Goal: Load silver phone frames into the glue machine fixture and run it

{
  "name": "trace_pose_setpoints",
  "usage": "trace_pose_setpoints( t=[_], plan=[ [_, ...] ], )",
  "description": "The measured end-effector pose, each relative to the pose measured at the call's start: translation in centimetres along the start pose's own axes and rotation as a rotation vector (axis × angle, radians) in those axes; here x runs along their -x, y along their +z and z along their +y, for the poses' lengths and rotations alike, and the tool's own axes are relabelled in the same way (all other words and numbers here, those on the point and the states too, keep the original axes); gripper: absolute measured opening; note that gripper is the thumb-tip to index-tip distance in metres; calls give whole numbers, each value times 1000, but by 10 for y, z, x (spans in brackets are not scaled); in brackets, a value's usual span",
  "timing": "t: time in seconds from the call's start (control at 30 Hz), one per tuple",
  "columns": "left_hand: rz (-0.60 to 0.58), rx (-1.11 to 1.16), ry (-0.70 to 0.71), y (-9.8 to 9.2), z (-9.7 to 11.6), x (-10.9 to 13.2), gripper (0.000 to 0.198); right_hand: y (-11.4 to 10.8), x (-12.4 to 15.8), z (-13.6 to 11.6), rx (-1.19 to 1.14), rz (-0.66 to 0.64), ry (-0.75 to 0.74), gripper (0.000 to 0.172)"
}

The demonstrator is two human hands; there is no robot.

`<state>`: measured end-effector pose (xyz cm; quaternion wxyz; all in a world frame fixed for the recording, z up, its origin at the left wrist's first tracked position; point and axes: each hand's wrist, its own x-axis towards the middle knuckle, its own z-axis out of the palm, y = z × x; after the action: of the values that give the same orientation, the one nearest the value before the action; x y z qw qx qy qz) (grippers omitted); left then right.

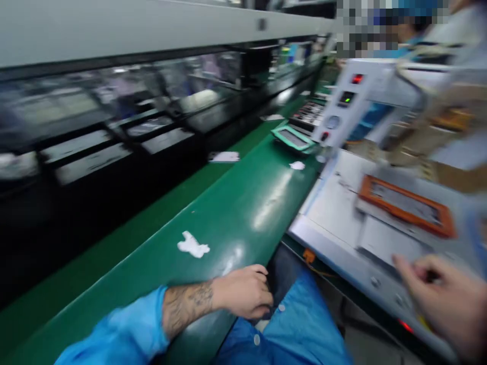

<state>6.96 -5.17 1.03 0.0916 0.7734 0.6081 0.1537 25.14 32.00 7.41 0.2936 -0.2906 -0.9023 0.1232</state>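
Note:
My left hand (pixel 243 293) rests on the near edge of the green conveyor belt (pixel 228 213), fingers curled over the edge with nothing visible in them. My right hand (pixel 449 299) is blurred at the lower right, fingers spread over the front edge of a grey machine bed (pixel 342 208), holding nothing. An orange-framed fixture (pixel 407 205) lies on that bed beyond my right hand. The view is smeared by motion.
A green-framed tray (pixel 293 138) and further trays lie farther along the belt. Bits of white tape (pixel 193 246) stick to the belt. A control panel (pixel 344 104) with lit red and green indicators stands above the bed. Another person in blue is at the upper right.

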Motion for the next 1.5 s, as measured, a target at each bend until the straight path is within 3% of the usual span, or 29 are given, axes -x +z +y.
trace_pose_setpoints(
  t=[0.07, 0.13, 0.2, 0.27, 0.33, 0.43, 0.53, 0.6, 0.7, 0.93, 1.07, 1.13, 1.23, 1.3, 1.37, 1.43, 1.5],
  plan=[
    [-5, -13, 45, -5, 0, -5, 8, 61, -10, -74, -248, -269, -267, 54],
    [47, -37, -61, -13, -3, 0, 4, 125, -15, -148, -410, -539, -468, 54],
    [159, -74, -230, -21, -4, 22, 8, 181, -18, -218, -419, -697, -611, 53],
    [317, -98, -531, -30, 4, 63, 11, 225, -23, -277, -343, -721, -693, 48],
    [496, -126, -981, -41, 23, 122, 15, 253, -31, -320, -260, -687, -712, 44],
    [723, -293, -1583, -63, 66, 230, 40, 272, -44, -355, -179, -685, -710, 42],
    [936, -491, -2126, -74, 113, 327, 74, 277, -52, -366, -136, -723, -715, 42],
    [1021, -524, -2386, -71, 135, 369, 89, 278, -53, -368, -127, -739, -711, 41],
    [1066, -448, -2529, -61, 144, 395, 92, 277, -52, -367, -130, -729, -711, 41],
    [1158, -404, -2552, -73, 120, 382, 92, 270, -49, -357, -256, -666, -755, 33],
    [1272, -353, -2436, -78, 99, 370, 84, 276, -49, -354, -281, -645, -727, 30],
    [1324, -276, -2316, -78, 79, 348, 85, 276, -46, -353, -292, -639, -706, 30],
    [1319, -98, -2012, -77, 34, 290, 93, 273, -49, -345, -297, -607, -664, 26],
    [1221, -32, -1792, -76, 1, 239, 98, 272, -60, -329, -291, -565, -641, 22],
    [984, -98, -1621, -76, -30, 186, 97, 272, -80, -303, -274, -525, -611, 35],
    [721, -186, -1523, -78, -54, 140, 90, 272, -103, -270, -246, -513, -568, 46],
    [576, -206, -1466, -86, -71, 104, 83, 270, -123, -239, -214, -515, -520, 48]
  ],
)
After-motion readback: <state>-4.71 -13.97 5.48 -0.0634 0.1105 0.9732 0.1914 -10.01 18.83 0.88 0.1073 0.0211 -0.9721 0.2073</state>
